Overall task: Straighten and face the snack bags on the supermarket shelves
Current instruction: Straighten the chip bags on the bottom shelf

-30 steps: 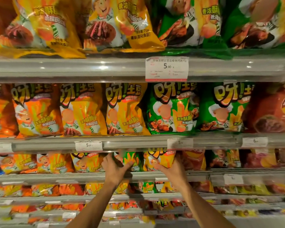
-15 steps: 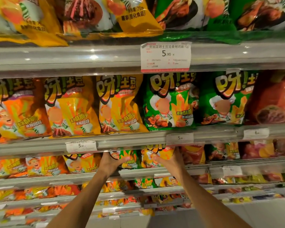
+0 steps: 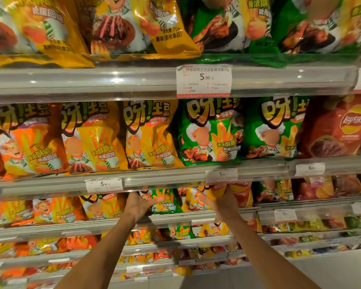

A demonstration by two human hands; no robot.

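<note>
Shelf (image 3: 175,80) tag (image 3: 204,80): "5.90"

The glossy yellow and green snack bags on the top shelf (image 3: 146,28) are chopped off by the upper edge of the frame, so only their lower halves show. At the right edge, the red foil chip bag (image 3: 333,130) runs partly out of frame. Middle of the frame, the fingertips of the left hand (image 3: 138,205) and right hand (image 3: 221,203) disappear up under the grey metal shelf rail (image 3: 165,180), so the grip on the small green bag (image 3: 165,200) and small yellow bag (image 3: 196,199) is hard to judge. Lower rows at the bottom are a blurry mush, and the small white price tags (image 3: 284,214) down there are unreadable.
</note>
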